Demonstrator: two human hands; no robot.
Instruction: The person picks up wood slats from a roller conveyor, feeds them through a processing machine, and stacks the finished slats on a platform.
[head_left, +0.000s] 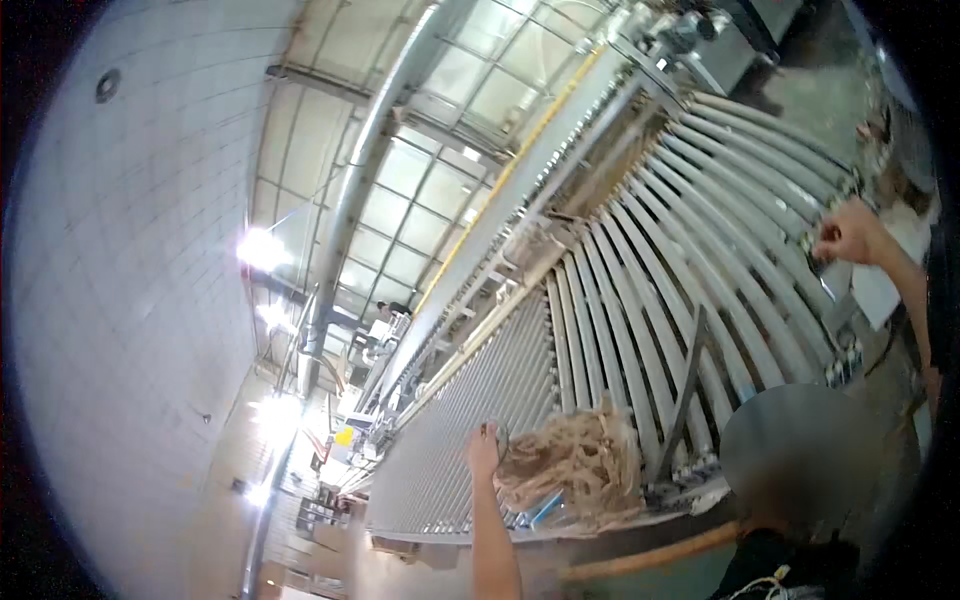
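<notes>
My left hand (484, 452) is raised over the roller conveyor (640, 310), its fingers curled closed. It is right beside a tangled clump of tan, stringy strips (575, 465); whether it grips any of them is hidden. A blue strip (547, 508) shows at the clump's lower edge. Far to the right, my right hand (850, 235) is held with its fingers bent into a fist, near the outer ends of the long rollers. I cannot make out anything in it. The clump appears to lie on the conveyor's near end.
A person (790, 560) in dark clothing with a blurred head is close by at the lower right. A dark diagonal bar (686, 395) crosses the rollers. Behind runs a long line with a yellow edge (500, 190). Machinery (690, 40) stands at the far end.
</notes>
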